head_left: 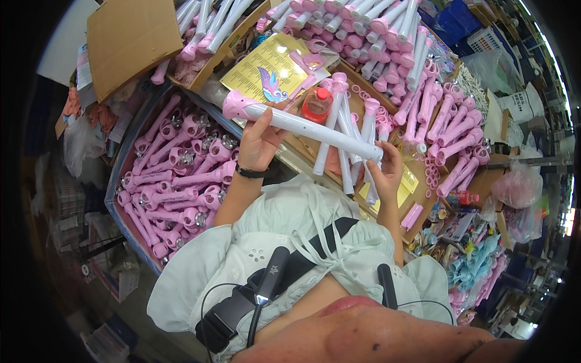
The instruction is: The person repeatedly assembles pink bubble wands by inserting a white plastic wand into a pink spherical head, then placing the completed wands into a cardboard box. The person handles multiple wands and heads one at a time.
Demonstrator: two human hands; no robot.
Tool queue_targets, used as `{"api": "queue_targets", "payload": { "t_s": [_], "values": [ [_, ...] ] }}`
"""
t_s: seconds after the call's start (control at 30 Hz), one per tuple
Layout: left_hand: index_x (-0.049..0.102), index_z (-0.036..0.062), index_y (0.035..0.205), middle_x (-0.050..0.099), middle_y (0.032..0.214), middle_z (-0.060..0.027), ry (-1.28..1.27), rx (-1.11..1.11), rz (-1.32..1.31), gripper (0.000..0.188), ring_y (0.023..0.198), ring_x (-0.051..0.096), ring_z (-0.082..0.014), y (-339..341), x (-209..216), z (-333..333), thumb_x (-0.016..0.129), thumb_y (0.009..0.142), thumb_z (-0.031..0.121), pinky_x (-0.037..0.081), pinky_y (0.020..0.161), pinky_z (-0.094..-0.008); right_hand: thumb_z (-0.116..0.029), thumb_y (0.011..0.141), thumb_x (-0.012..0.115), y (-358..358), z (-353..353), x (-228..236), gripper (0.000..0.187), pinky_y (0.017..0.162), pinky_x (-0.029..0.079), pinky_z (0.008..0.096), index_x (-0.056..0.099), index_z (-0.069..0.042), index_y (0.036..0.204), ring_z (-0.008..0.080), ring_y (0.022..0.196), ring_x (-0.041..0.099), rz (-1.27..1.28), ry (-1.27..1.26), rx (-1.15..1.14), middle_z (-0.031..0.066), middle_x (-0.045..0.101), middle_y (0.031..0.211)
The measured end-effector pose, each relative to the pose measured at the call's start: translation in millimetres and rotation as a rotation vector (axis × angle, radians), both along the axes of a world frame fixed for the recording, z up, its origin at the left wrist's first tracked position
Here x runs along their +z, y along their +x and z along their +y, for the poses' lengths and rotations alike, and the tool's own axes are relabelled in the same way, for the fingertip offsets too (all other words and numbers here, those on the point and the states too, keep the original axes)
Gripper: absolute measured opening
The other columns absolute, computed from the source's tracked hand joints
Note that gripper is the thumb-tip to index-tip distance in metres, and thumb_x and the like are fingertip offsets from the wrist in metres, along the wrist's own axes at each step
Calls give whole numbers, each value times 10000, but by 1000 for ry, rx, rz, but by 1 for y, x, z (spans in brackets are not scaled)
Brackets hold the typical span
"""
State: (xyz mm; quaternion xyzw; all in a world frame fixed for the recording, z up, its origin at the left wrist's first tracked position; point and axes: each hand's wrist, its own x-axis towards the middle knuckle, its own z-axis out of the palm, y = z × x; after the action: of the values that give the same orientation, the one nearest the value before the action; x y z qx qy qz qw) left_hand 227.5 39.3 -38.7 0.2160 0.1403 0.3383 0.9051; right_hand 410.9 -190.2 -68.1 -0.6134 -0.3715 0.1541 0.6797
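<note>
I hold a white plastic wand tube [315, 129] with a flared pink end across the front of my body. My left hand [261, 144] is closed round it near the pink end [242, 105]. At the plain white end, my right hand [387, 172] pinches it between thumb and fingers. Just beyond the tube stands a bottle of red liquid with a red cap [317, 104]. Several similar white tubes with pink ends [346, 139] lie under and behind it on the work surface.
A blue-edged bin [115, 202] at left holds many pink wand handles [181, 175]. Boxes of white-and-pink tubes [363, 36] fill the far side. Yellow printed sheets [260, 69], small pink rings [431, 177] and pink handles [457, 124] lie around. A cardboard flap [133, 45] rises at far left.
</note>
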Motion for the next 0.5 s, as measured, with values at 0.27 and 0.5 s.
{"api": "queue_targets", "payload": {
  "t_s": [0.27,0.5],
  "values": [
    [475,44,1181,547,1163,-135,337,21,-55,323,1152,495,-301,0,12,-12,558,871,82,385,989,-427,-330,935,482,1,12,-35,397,574,432,224,478,-25,1189,105,661,522,744,-128,-107,37,552,898],
    [355,30,1311,511,1210,-143,412,65,-92,555,1149,508,-250,-2,30,-20,553,805,-82,404,985,-390,-437,926,463,-3,10,-49,387,349,247,203,547,-62,881,67,395,366,1008,-503,-27,8,469,559]
  ]
}}
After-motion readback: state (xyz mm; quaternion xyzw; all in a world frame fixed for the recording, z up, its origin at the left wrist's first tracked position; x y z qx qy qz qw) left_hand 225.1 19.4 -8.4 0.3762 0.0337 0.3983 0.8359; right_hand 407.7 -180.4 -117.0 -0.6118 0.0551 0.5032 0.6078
